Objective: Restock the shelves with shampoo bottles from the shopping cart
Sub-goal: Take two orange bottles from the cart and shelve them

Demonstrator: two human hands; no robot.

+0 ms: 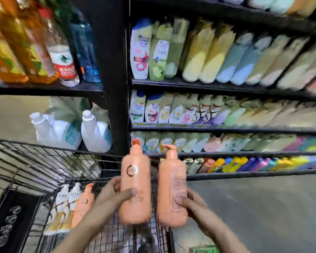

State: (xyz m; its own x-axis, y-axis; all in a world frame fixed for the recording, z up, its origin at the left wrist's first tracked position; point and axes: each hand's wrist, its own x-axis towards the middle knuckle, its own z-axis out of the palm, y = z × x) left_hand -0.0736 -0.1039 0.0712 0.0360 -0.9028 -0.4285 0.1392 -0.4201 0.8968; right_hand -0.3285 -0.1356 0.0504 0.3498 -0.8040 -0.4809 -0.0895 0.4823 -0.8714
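While both bottles stand upright above the cart (44, 161), my left hand (117, 192) grips one peach pump bottle (135, 189). My right hand (190, 203) grips its twin (171, 190) just beside it, near the shelves (226, 154).

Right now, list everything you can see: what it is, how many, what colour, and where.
Pump bottles in hand: two, peach; left one, right one, upright above the cart.
Shopping cart: one, black wire, lower left.
Bottles in cart: three visible, two white-and-gold, one peach, leaning together.
Shampoo shelves: black, right side, packed with blurred multicoloured bottles; count unclear.
Drink bottles: several, amber, clear, blue, upper-left shelf.
White jugs: two or more, lower-left shelf.
Left hand: grips the left peach bottle.
Right hand: grips the right peach bottle.
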